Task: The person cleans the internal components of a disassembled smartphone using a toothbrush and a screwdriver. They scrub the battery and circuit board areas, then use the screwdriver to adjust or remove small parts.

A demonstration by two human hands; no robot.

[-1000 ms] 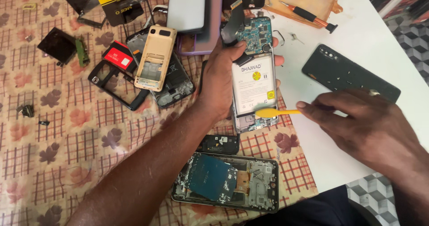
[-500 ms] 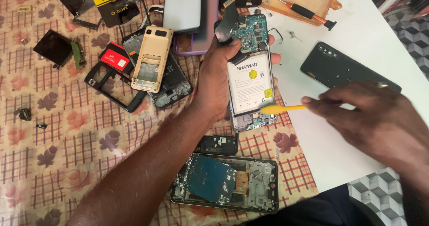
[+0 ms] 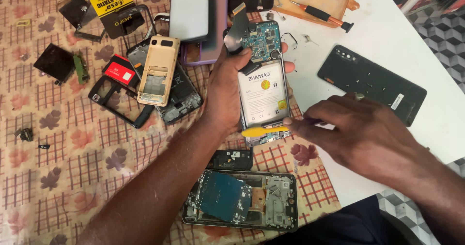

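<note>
- The tabletop [image 3: 402,27] is white on its right part; a patterned cloth [image 3: 72,167] with checks and leaves covers the rest.
- The right hand [image 3: 361,128] comes in from 4 o'clock, fingers curled and pinched shut on a yellow pry tool [image 3: 264,130], whose flat tip lies across the lower end of the opened phone [image 3: 264,87].
- The left hand [image 3: 227,92] reaches up from 7 o'clock and wraps around the opened phone's left edge, thumb on one side and fingertips showing on the other, holding it near the middle of the view with its white battery [image 3: 263,97] and blue circuit board [image 3: 261,40] facing up.
- A black back cover [image 3: 373,82] lies at 3 o'clock of the phone, apart from it.
- A second stripped phone [image 3: 242,199] lies at 6 o'clock.
- A beige phone shell [image 3: 158,70] rests at 9 o'clock on dark frames.
- An orange-handled screwdriver [image 3: 319,16] sits at 1 o'clock.
</note>
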